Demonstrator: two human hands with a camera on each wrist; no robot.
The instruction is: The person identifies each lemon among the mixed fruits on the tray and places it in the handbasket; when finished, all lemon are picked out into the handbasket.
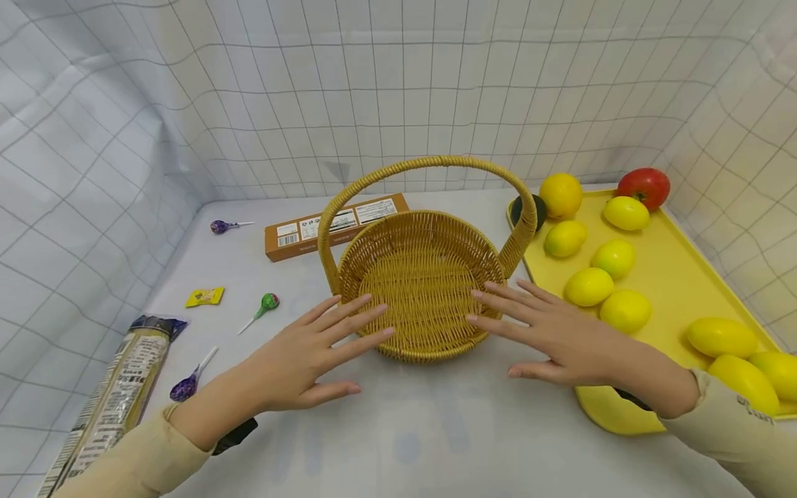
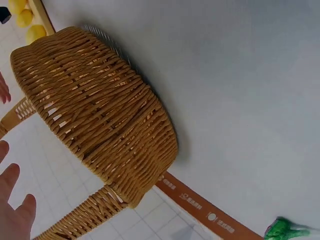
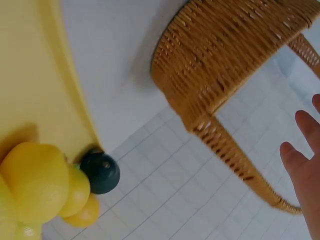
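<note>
A wicker basket point(image 1: 423, 297) with a tall arched handle point(image 1: 436, 162) stands upright at the middle of the table, its inside bare. Spread, straight fingers of my left hand point(image 1: 305, 360) reach over its near left rim. My right hand point(image 1: 548, 332) mirrors this at the near right rim, palm down, fingers extended. Neither hand holds anything. In the left wrist view the fingertips point(image 2: 10, 180) appear apart from the woven wall point(image 2: 100, 105). The right wrist view likewise has a gap between the fingers point(image 3: 295, 160) and the basket point(image 3: 220, 60).
Right of the basket, a yellow tray point(image 1: 679, 277) bears several lemons point(image 1: 588, 286), an orange point(image 1: 560, 195), a red fruit point(image 1: 644, 188) and a dark green one point(image 1: 529, 213). A brown box point(image 1: 299, 238) lies behind. Lollipops point(image 1: 269, 301), a yellow packet point(image 1: 204, 297) and a long package point(image 1: 118, 394) lie left.
</note>
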